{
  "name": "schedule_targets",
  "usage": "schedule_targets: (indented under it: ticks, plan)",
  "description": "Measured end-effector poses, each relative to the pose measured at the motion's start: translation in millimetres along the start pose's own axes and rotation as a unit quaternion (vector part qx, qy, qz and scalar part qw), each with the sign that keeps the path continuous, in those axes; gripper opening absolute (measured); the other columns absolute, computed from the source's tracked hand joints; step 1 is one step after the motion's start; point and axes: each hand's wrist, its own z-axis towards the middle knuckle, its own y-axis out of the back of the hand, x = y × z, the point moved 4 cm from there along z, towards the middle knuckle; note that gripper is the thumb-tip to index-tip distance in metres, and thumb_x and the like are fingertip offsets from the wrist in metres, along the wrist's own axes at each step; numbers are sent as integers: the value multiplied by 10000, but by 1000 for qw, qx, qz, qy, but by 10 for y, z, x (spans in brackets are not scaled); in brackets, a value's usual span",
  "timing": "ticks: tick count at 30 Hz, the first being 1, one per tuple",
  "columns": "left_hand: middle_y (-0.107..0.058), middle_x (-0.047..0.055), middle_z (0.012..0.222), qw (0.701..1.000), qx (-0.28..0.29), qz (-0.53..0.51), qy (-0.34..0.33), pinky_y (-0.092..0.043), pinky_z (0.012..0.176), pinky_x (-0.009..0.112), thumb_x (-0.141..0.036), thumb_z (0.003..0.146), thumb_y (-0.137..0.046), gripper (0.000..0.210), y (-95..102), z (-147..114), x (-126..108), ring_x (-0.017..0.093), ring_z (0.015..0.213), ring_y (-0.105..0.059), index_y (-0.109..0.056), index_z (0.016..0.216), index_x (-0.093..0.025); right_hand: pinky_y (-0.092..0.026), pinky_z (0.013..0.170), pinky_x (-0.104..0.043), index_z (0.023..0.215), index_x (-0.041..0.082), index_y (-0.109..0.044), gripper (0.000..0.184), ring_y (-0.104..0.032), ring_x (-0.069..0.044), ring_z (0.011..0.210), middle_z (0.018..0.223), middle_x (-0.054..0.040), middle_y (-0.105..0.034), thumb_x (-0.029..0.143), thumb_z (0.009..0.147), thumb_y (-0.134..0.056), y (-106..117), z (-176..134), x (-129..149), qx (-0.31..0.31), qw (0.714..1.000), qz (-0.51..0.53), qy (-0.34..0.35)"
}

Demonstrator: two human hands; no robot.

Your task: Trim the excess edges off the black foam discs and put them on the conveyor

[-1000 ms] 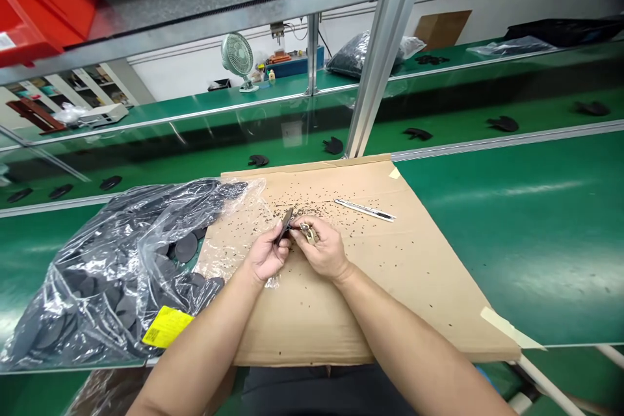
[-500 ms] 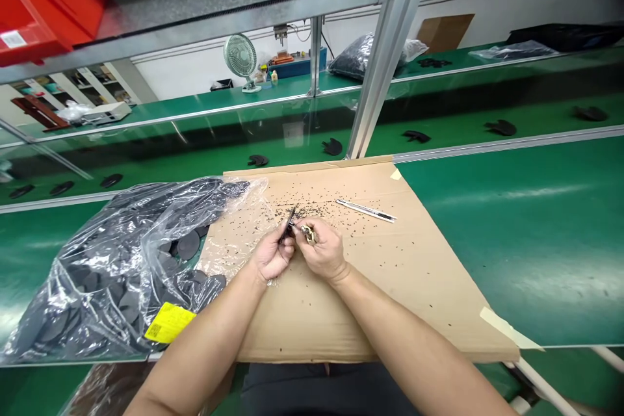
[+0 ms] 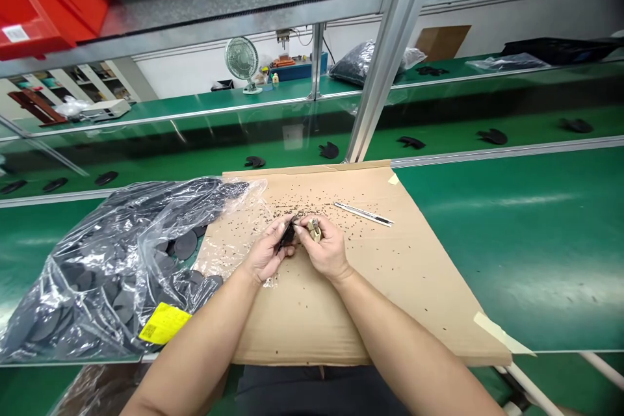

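Over a cardboard sheet, my left hand is closed around the edge of a dark, thin plastic piece, its face partly hidden by the fingers. Close beside it, my right hand is closed on a small brass-coloured metal tool, whose exact kind I cannot make out. The right fingertips touch or nearly touch the dark piece. Many tiny black bits are scattered on the cardboard beyond the hands. A slim utility knife lies to the right of them.
A clear plastic bag of dark round pieces, with a yellow label, lies at left. Behind the cardboard, dark curved parts sit spaced along a green belt. A metal post rises behind; a red bin hangs upper left.
The dark piece has turned in my left hand, so more of its face shows. My right hand has tilted slightly with the brass-coloured tool. The whole view has shifted a little.
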Motion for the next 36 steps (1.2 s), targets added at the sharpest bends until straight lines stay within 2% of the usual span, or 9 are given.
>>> schedule_targets:
  ticks: [3, 8, 11, 15, 20, 26, 29, 33, 36]
  plan:
    - [-618, 76, 1047, 1000, 11, 17, -11, -466, 588, 224, -340, 687, -784, 476, 22, 11, -22, 137, 778, -570, -650, 1126, -211, -544, 714, -290, 867, 193, -608, 95, -631, -146, 731, 830, -27, -663, 252, 805, -650, -20, -6, 49, 7, 1000, 8, 10]
    - [-604, 88, 1190, 996, 20, 70, -57, -430, 592, 198, -317, 664, -805, 499, 33, 29, -67, 112, 778, -560, -665, 1135, -224, -541, 642, -277, 845, 202, -584, 80, -623, -144, 689, 810, -21, -656, 257, 813, -632, -33, -4, 114, 19, 999, 42, 3]
    - [-612, 91, 1186, 993, 20, 78, -90, -456, 698, 214, -299, 644, -818, 516, 26, 50, -75, 140, 884, -578, -664, 1128, -212, -531, 689, -288, 839, 202, -588, 72, -620, -157, 741, 788, -20, -648, 255, 813, -629, -35, -7, 89, 22, 999, 26, 1]
    - [-627, 65, 1114, 979, -35, 114, -165, -443, 905, 285, -230, 609, -832, 528, 55, 97, -112, 173, 1011, -576, -642, 1100, -200, -509, 766, -304, 900, 188, -599, 127, -612, -158, 799, 881, -37, -655, 286, 824, -623, -35, 18, -65, 34, 998, 37, -48]
    - [-585, 66, 1131, 931, -124, 217, -267, -429, 964, 299, -181, 606, -815, 622, 96, 54, -231, 184, 1052, -571, -571, 1178, -191, -490, 812, -317, 970, 169, -600, 278, -603, -167, 839, 947, -51, -644, 350, 769, -664, 27, 102, -245, 28, 987, 75, -142]
    - [-576, 53, 1068, 916, -163, 177, -321, -449, 939, 270, -137, 598, -818, 662, 96, -9, -294, 154, 1000, -589, -511, 1180, -205, -468, 714, -285, 982, 170, -598, 278, -553, -141, 716, 785, 7, -587, 261, 723, -646, 0, 95, -261, 128, 978, 57, -156]
    - [-583, 60, 1085, 937, -182, 123, -271, -459, 923, 269, -172, 640, -807, 593, 135, 37, -241, 150, 1011, -589, -505, 1150, -198, -451, 646, -265, 916, 172, -570, 199, -515, -129, 649, 734, 17, -558, 278, 757, -625, -16, 65, -228, 108, 983, 48, -140]
    - [-635, 98, 998, 991, -98, 53, -73, -516, 805, 307, -291, 720, -763, 403, 145, 122, -78, 174, 877, -632, -564, 1035, -138, -440, 627, -275, 848, 184, -527, 80, -490, -140, 642, 725, 4, -537, 237, 806, -569, 1, 40, -127, 38, 997, -52, -39]
    - [-653, 57, 912, 996, -63, -41, -50, -535, 754, 300, -296, 729, -756, 314, 168, 116, -76, 158, 802, -633, -598, 956, -148, -459, 696, -309, 842, 187, -543, 56, -520, -172, 733, 791, -36, -563, 156, 807, -512, -78, -3, -28, 86, 984, -133, 75]
